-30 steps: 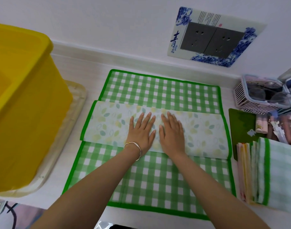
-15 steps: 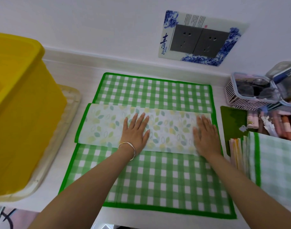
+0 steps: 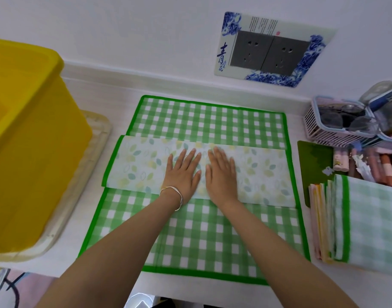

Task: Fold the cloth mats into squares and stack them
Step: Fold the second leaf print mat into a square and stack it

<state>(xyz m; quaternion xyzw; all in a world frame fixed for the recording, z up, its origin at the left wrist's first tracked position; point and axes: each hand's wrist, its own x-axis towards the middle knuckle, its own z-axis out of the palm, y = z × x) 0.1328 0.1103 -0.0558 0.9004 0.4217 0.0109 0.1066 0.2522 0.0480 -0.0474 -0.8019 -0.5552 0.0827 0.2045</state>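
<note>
Head view, and the risks first. The leaf-printed band point(image 3: 141, 165) lies across the middle of the frame on the green checked mat point(image 3: 201, 238); whether it is a fold of that mat or a separate one, I cannot tell. Its left end juts past the checked mat's left border while its right end sits about flush. If you press a crease in now, I judge that skew will be locked in and the finished piece will not come out square. Both your palms bear on the centre only, so the two ends are free and could lift or creep. The counter looks smooth, so a hard push could slide the whole mat toward the wall. The stack of folded mats point(image 3: 368, 221) at the right edge of the frame stands just beside the mat's right border; a wide sweep to the right could knock it askew.

Your left hand point(image 3: 181, 174), the one with the bracelet point(image 3: 171, 197), lies flat on the band, fingers straight and slightly spread, gripping nothing; your right hand point(image 3: 221, 174) lies flat just beside it, fingers straight and closer together, a little blurred, also pressing and not holding.

The yellow tub point(image 3: 24, 152) fills the left of the frame, well apart from the hands.
</note>
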